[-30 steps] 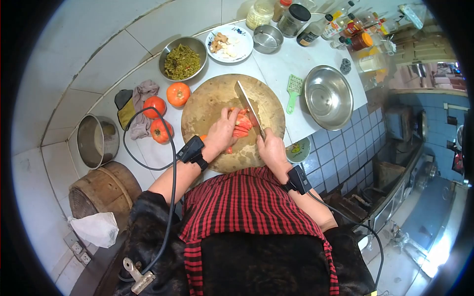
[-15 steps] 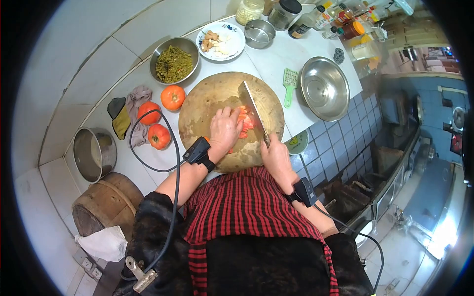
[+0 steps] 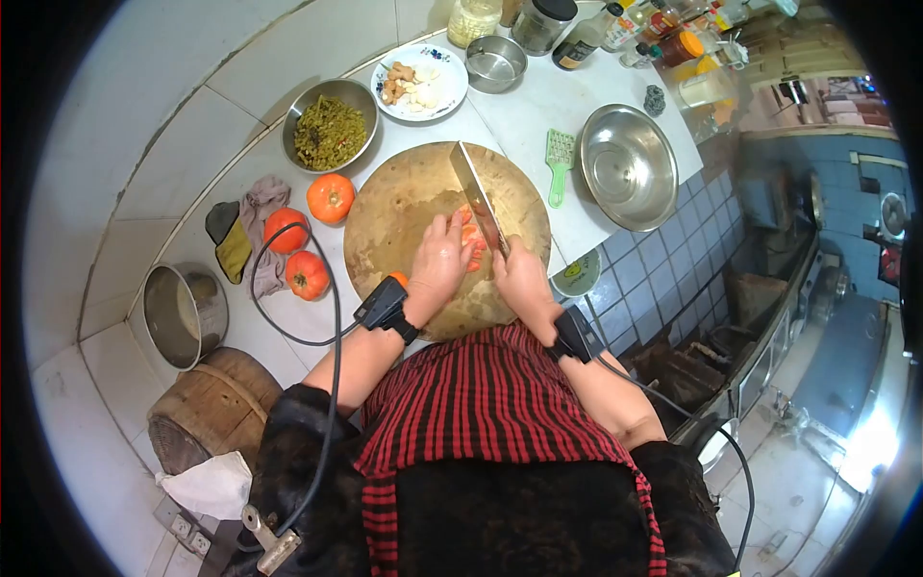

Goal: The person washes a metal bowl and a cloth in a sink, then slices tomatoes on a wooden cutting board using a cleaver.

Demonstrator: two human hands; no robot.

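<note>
A round wooden chopping board (image 3: 385, 216) lies in front of me. My right hand (image 3: 525, 279) is closed round the handle of a kitchen knife (image 3: 473, 185) with a broad blade, which points away from me across the board. Against the left side of the blade are cut pieces of red tomato (image 3: 474, 240). My left hand (image 3: 440, 260) presses on these pieces with bent fingers and partly hides them. Left of the board sit three whole tomatoes: one by its edge (image 3: 331, 198), one further left (image 3: 286, 231) and one nearer me (image 3: 307, 276).
Behind the board stand a bowl of chopped greens (image 3: 332, 135), a plate with ginger and garlic (image 3: 437, 96) and a small metal bowl (image 3: 496, 65). To the right are a green grater (image 3: 558, 171) and a steel basin (image 3: 630, 168). A black cable (image 3: 338, 385) hangs by my left arm.
My right hand and the knife have shifted left, bringing the blade closer to my left fingers. The tomato pieces are now more covered. The whole view has shifted slightly.
</note>
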